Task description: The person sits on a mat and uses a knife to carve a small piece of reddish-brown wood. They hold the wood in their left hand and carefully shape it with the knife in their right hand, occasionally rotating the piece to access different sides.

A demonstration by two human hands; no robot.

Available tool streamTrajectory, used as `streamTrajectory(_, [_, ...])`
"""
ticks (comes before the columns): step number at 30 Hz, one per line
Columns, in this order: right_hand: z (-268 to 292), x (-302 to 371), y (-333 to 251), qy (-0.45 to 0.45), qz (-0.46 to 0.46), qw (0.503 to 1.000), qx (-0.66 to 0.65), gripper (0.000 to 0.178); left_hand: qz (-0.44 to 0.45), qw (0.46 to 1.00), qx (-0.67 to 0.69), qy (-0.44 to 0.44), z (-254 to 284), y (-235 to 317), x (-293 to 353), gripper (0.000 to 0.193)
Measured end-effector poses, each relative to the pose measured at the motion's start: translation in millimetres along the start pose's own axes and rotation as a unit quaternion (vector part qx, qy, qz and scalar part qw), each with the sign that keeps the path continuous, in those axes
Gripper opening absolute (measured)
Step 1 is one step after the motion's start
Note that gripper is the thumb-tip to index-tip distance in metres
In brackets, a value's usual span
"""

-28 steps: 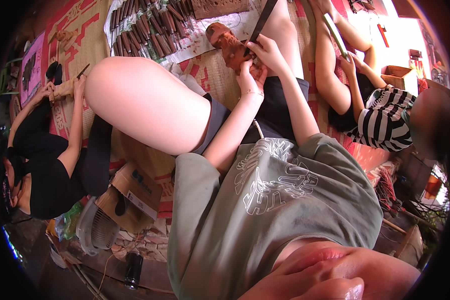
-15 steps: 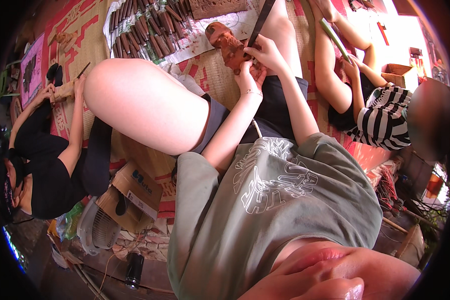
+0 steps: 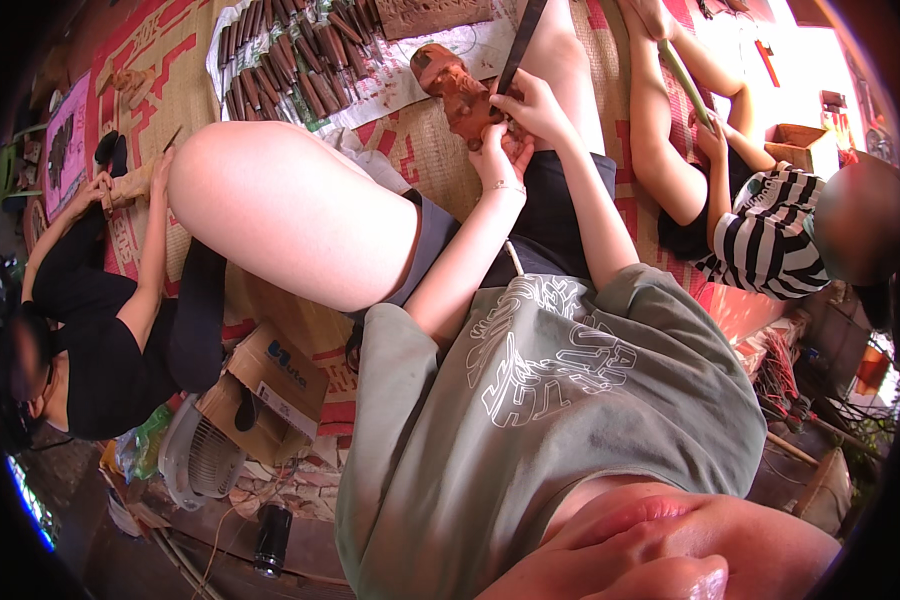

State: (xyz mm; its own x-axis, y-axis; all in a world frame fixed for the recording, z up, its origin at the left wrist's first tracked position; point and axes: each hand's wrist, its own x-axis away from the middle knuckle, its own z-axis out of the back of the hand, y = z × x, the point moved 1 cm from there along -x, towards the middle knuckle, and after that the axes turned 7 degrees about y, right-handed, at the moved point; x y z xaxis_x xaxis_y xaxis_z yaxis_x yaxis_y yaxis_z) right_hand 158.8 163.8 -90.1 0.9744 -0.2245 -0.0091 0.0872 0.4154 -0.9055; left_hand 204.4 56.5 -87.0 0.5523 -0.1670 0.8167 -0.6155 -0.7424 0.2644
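A reddish-brown carved wooden figure (image 3: 460, 98) is held between my legs, its rounded end pointing away from me. My left hand (image 3: 498, 160) has its fingers wrapped round the near end of it. Above that, my right hand (image 3: 533, 108) pinches the lower end of a long, dark, flat strip-like tool (image 3: 522, 45) against the figure's right side. The tool slants up past my right knee, and its exact kind does not show. My fingers partly cover where it meets the wood.
Many wooden-handled carving tools (image 3: 295, 60) lie on a white sheet beyond my left knee, beside a carved brown board (image 3: 435, 14). A person at left handles a pale wooden piece (image 3: 130, 187). At right, another holds a green stick (image 3: 682, 82). A cardboard box (image 3: 270, 380) stands behind left.
My hands and the carved figure stay almost in place. The person at right has shifted their head and the green stick slightly; the person at left has turned their head.
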Motion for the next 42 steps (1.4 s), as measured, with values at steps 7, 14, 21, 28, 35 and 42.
streamTrajectory(7, [-2.2,1.1,3.7,-0.020,-0.003,0.998,-0.061,0.021,0.007,1.000,0.003,0.017,-1.5,1.5,3.7,0.025])
streamTrajectory(14, [-13.1,2.7,11.9,0.024,-0.047,0.981,-0.189,0.014,0.013,1.000,-0.015,0.001,1.5,4.7,-5.8,0.025])
streamTrajectory(21, [-18.0,0.3,6.1,0.030,-0.079,0.969,-0.233,0.013,0.004,1.000,-0.009,0.024,2.2,6.4,-6.5,0.018])
streamTrajectory(28, [-21.1,0.0,16.1,0.049,-0.053,0.975,-0.209,0.013,0.002,1.000,-0.013,0.021,-0.7,9.8,-1.2,0.017])
streamTrajectory(35, [-23.0,-0.6,23.2,0.028,-0.029,0.979,-0.199,0.016,0.001,0.999,0.045,0.006,0.4,9.1,-0.7,0.021])
streamTrajectory(42, [-23.0,-3.2,13.1,0.051,-0.046,0.974,-0.216,0.011,0.009,1.000,-0.016,-0.012,7.9,4.5,-8.8,0.017])
